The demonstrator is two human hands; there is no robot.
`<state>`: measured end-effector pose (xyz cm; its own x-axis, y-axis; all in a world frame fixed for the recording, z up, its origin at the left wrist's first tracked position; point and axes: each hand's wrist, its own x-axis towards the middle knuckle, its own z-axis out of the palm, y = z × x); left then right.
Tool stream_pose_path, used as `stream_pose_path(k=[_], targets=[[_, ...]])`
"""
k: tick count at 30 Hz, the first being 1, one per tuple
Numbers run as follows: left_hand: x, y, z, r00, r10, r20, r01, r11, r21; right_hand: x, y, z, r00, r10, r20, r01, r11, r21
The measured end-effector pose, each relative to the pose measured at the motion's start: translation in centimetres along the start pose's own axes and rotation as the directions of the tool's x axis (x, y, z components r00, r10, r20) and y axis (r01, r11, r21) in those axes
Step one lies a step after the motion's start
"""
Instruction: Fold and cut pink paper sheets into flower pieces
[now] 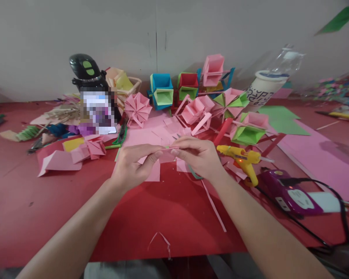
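Observation:
A small folded piece of pink paper (166,155) is held up between both hands, over the middle of the red table. My left hand (135,162) pinches its left side between thumb and fingers. On the other side my right hand (199,155) pinches the right edge the same way. Part of the paper is hidden behind the fingertips. Scissors (195,173) lie on the table under my right hand, mostly covered. Pink paper pieces (154,173) lie just beneath the hands.
Folded paper boxes (161,91) stand along the wall. At the right are a yellow glue gun (244,157), a purple power strip (293,195) with a black cable, and a white cup (261,91). A phone (99,112) leans on a black stand (88,71) at the left.

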<state>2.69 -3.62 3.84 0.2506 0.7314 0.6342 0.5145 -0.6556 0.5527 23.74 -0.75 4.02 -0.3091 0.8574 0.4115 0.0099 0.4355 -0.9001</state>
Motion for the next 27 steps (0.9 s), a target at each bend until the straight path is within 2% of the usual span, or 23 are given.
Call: stream_pose_path(k=[4, 11, 21, 27], targets=[[0.09, 0.07, -0.07, 0.997, 0.077, -0.016, -0.077, 0.997, -0.003, -0.09, -0.07, -0.1, 0.998, -0.054, -0.008, 0.054, 0.998, 0.023], [0.08, -0.07, -0.07, 0.996, 0.088, -0.031, -0.088, 0.996, 0.008, -0.18, -0.37, -0.16, 0.997, -0.072, 0.003, 0.072, 0.997, 0.024], [0.05, -0.01, -0.01, 0.987, -0.09, 0.131, 0.095, 0.995, -0.038, -0.19, -0.07, -0.37, 0.989, -0.052, 0.135, 0.061, 0.996, -0.06], [0.25, 0.65, 0.46, 0.971, -0.181, 0.157, 0.207, 0.964, -0.166, -0.34, 0.05, 0.07, 0.992, -0.114, 0.051, 0.12, 0.983, -0.138]])
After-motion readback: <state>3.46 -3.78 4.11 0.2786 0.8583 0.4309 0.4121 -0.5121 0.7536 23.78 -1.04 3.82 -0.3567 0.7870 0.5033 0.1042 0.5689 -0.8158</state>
